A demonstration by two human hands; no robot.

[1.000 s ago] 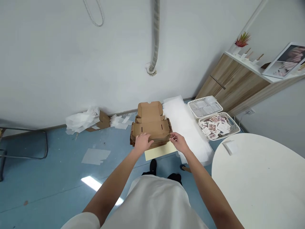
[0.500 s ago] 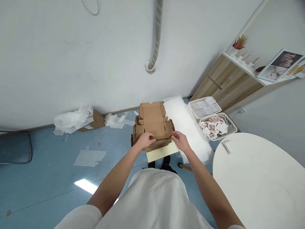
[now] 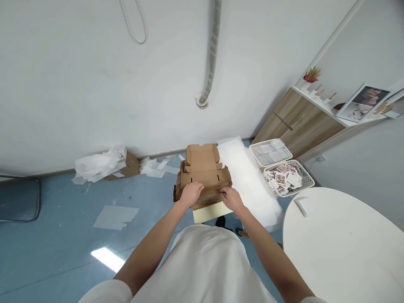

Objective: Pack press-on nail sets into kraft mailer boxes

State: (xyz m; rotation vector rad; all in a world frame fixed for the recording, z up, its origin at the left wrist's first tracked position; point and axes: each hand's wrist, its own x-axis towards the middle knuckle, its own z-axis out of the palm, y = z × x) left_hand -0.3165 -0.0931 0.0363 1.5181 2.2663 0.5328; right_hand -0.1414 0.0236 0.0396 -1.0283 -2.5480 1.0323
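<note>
Right fingers (image 3: pixel 224 191) inward, blue floor (image 3: pixel 72 229) beneath

Over the remote feed I make out a matt cardboard box (image 3: pixel 203 158), smooth papery white sheets (image 3: pixel 249 181), a plastic-looking perforated basket (image 3: pixel 300 190), a wood-grained cabinet (image 3: pixel 306 120), a smooth tabletop (image 3: pixel 344 252), a creased cloth shirt (image 3: pixel 208 261) and glossy floor (image 3: pixel 63 240).

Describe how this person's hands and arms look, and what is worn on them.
The left hand and right hand are bare, without gloves. The forearms are bare too, with no watch or bracelet visible at the wrists. The sleeves are short and white, like the top.
</note>
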